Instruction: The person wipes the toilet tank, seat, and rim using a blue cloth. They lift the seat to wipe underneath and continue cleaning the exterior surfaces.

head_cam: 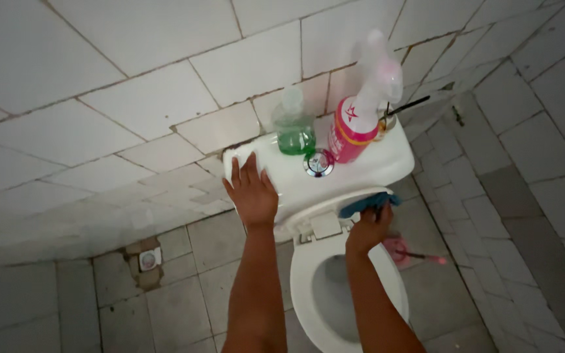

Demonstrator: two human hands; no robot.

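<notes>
My right hand [369, 230] is clamped on the blue cloth [369, 204] at the toilet cistern [374, 167] front lower edge, cloth lengthwise along it; left hand [252, 193] flat, fingers together, on cistern top.

The cistern lid [361, 171] is bare at its left and front, where the left hand [252, 195] lies flat. A green bottle [294, 124], a flush button [318, 163] and a pink spray bottle [361, 111] crowd its middle and right rear. The wall [132, 78] closes in behind. The right hand [369, 229], its grip on a blue cloth [369, 204], fills the gap at the bowl [335, 287] hinge. A pink brush [408, 252] lies on the floor [491, 261] to the right.
</notes>
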